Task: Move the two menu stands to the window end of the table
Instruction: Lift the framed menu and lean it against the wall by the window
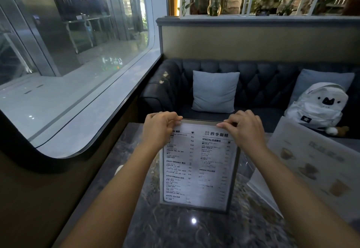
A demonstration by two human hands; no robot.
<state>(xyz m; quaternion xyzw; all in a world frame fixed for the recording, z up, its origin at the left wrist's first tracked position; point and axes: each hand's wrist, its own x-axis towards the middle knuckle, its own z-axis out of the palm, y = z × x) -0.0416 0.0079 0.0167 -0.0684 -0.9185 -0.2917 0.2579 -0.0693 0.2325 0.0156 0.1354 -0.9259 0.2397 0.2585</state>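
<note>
Shot from head height, looking forward and down along both forearms. Sat close over the dark marble table (194, 228), with the hands on a menu stand (198, 166) near the middle of the frame. Faced a dark sofa (263, 84) across the table; caught the window (64, 56) along the left. Only one view given.

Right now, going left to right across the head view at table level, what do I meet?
Window → left hand → text menu stand → right hand → picture menu stand.
</note>
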